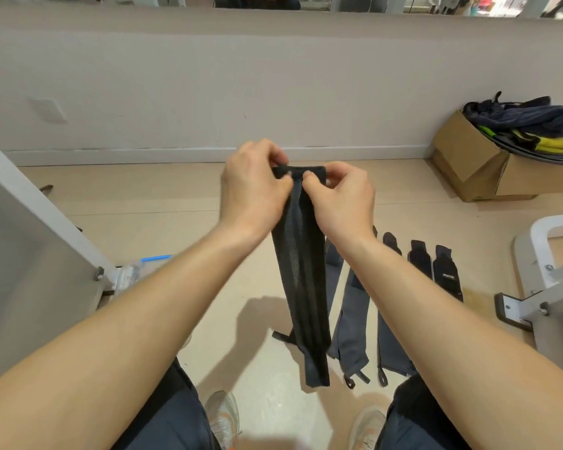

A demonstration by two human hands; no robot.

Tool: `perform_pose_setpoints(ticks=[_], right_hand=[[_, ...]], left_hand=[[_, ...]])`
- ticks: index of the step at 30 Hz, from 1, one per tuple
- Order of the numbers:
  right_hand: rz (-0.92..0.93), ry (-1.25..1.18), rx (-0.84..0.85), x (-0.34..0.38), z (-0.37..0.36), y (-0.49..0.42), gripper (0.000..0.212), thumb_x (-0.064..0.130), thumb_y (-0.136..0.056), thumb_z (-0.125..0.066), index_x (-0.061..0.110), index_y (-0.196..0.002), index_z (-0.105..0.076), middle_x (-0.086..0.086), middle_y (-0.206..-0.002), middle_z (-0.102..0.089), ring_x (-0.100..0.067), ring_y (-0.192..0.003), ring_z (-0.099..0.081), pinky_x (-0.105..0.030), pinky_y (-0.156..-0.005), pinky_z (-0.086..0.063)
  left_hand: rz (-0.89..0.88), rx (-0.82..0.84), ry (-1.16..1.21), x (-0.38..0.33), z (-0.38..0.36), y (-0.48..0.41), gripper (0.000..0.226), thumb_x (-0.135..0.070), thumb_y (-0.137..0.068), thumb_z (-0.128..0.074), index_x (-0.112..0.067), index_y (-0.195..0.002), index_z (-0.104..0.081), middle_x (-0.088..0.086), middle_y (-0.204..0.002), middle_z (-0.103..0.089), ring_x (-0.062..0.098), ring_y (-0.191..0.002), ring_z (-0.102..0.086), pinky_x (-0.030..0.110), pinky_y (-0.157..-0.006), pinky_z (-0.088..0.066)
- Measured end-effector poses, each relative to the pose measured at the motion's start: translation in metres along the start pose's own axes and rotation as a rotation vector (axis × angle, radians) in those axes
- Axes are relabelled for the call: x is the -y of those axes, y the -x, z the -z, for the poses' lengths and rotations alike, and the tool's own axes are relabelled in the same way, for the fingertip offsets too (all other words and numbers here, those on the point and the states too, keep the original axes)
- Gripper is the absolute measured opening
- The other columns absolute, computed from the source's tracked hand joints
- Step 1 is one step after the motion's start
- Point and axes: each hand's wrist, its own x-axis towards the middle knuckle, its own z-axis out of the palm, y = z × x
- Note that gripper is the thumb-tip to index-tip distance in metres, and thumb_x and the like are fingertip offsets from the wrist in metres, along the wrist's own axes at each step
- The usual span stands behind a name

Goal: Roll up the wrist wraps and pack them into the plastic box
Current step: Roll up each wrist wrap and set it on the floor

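A long dark grey wrist wrap [301, 287] hangs in the air in front of me, its lower end near my knees. My left hand [252, 186] and my right hand [342, 198] pinch its top edge side by side, where the fabric is curled into a small roll. Several more wrist wraps [351, 313] lie flat in a row on the floor to the right, partly hidden by my right forearm. The clear plastic box with a blue lid edge [134, 271] sits on the floor at the left, half hidden behind a metal frame.
A grey metal frame leg [46, 222] slants across the left. Another white and grey frame [546, 271] stands at the right. A cardboard box [478, 157] full of clothes sits by the wall at the back right. My shoes [223, 417] are on the floor below.
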Motion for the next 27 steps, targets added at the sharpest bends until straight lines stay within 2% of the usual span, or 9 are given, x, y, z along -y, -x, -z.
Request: perform_pose_setpoints(ticks=[5,9,11,13,15,18,21,24,27], right_hand=[[-0.125,-0.368,0.123,0.000,0.003,0.003,0.010,0.015,-0.095,-0.069,0.012,-0.101,-0.076,-0.004,-0.090,-0.079,-0.019,-0.089,-0.076,-0.049,-0.084,-0.062],[-0.147,-0.500,0.242,-0.004,0.017,-0.003,0.012,0.008,-0.100,-0.062,0.011,-0.104,-0.072,-0.005,-0.093,-0.077,-0.018,-0.088,-0.075,-0.032,-0.073,-0.060],[-0.160,-0.538,0.298,-0.005,0.022,-0.005,0.014,0.008,-0.102,-0.059,0.006,-0.109,-0.071,-0.005,-0.091,-0.076,-0.016,-0.081,-0.074,-0.025,-0.066,-0.057],[-0.192,-0.569,0.352,-0.004,0.023,-0.005,0.017,0.009,-0.103,-0.057,0.002,-0.115,-0.068,-0.006,-0.090,-0.075,-0.015,-0.075,-0.073,-0.023,-0.060,-0.055],[-0.217,-0.585,0.407,-0.004,0.022,-0.004,0.016,0.011,-0.104,-0.056,0.006,-0.112,-0.069,-0.002,-0.086,-0.075,-0.011,-0.070,-0.071,-0.021,-0.055,-0.052],[-0.257,-0.636,0.431,-0.005,0.021,-0.007,0.016,0.015,-0.103,-0.057,0.009,-0.112,-0.070,-0.003,-0.090,-0.075,-0.014,-0.072,-0.069,-0.021,-0.054,-0.051],[-0.272,-0.648,0.447,-0.007,0.019,-0.007,0.020,0.016,-0.103,-0.057,0.007,-0.115,-0.071,-0.011,-0.100,-0.074,-0.025,-0.086,-0.070,-0.031,-0.070,-0.056],[-0.218,-0.568,0.384,-0.007,0.014,-0.008,0.017,0.015,-0.102,-0.058,0.006,-0.110,-0.070,-0.009,-0.098,-0.074,-0.021,-0.089,-0.071,-0.031,-0.073,-0.056],[-0.052,-0.399,0.334,-0.004,0.011,-0.011,0.017,0.025,-0.095,-0.071,0.011,-0.106,-0.069,0.001,-0.097,-0.075,-0.011,-0.093,-0.071,-0.028,-0.082,-0.054]], left_hand=[[0.077,0.037,0.159,-0.004,-0.004,0.001,0.012,-0.026,-0.084,-0.074,-0.020,-0.092,-0.080,-0.007,-0.086,-0.077,0.008,-0.082,-0.071,0.028,-0.084,-0.056],[0.255,0.161,0.511,0.004,0.004,-0.006,0.009,-0.020,-0.090,-0.073,-0.016,-0.086,-0.081,-0.001,-0.079,-0.078,0.015,-0.078,-0.075,0.037,-0.079,-0.063],[0.345,0.217,0.653,0.003,0.008,-0.007,0.005,-0.009,-0.088,-0.077,-0.012,-0.090,-0.073,0.004,-0.079,-0.075,0.012,-0.070,-0.073,0.028,-0.071,-0.061],[0.445,0.216,0.742,0.001,0.012,-0.010,0.023,-0.006,-0.085,-0.080,-0.012,-0.093,-0.060,0.006,-0.078,-0.071,0.011,-0.059,-0.069,0.021,-0.063,-0.058],[0.481,0.203,0.670,0.004,0.013,-0.014,0.033,-0.014,-0.083,-0.084,-0.014,-0.094,-0.053,0.005,-0.080,-0.066,0.008,-0.052,-0.064,0.019,-0.055,-0.054],[0.467,0.318,0.562,0.014,0.011,-0.014,0.032,-0.034,-0.087,-0.080,-0.016,-0.104,-0.059,0.000,-0.091,-0.065,0.011,-0.064,-0.062,0.022,-0.055,-0.052],[0.374,0.511,0.656,0.018,0.007,-0.008,0.020,-0.033,-0.101,-0.060,-0.014,-0.099,-0.065,-0.001,-0.084,-0.067,0.013,-0.065,-0.061,0.026,-0.056,-0.053],[0.249,0.362,0.586,0.019,0.002,-0.006,0.015,-0.024,-0.100,-0.065,-0.016,-0.086,-0.064,-0.010,-0.065,-0.065,0.006,-0.057,-0.059,0.023,-0.051,-0.048],[0.171,0.200,0.498,0.019,-0.005,-0.003,0.011,-0.026,-0.092,-0.073,-0.017,-0.086,-0.069,-0.003,-0.074,-0.071,0.011,-0.069,-0.064,0.032,-0.064,-0.051]])
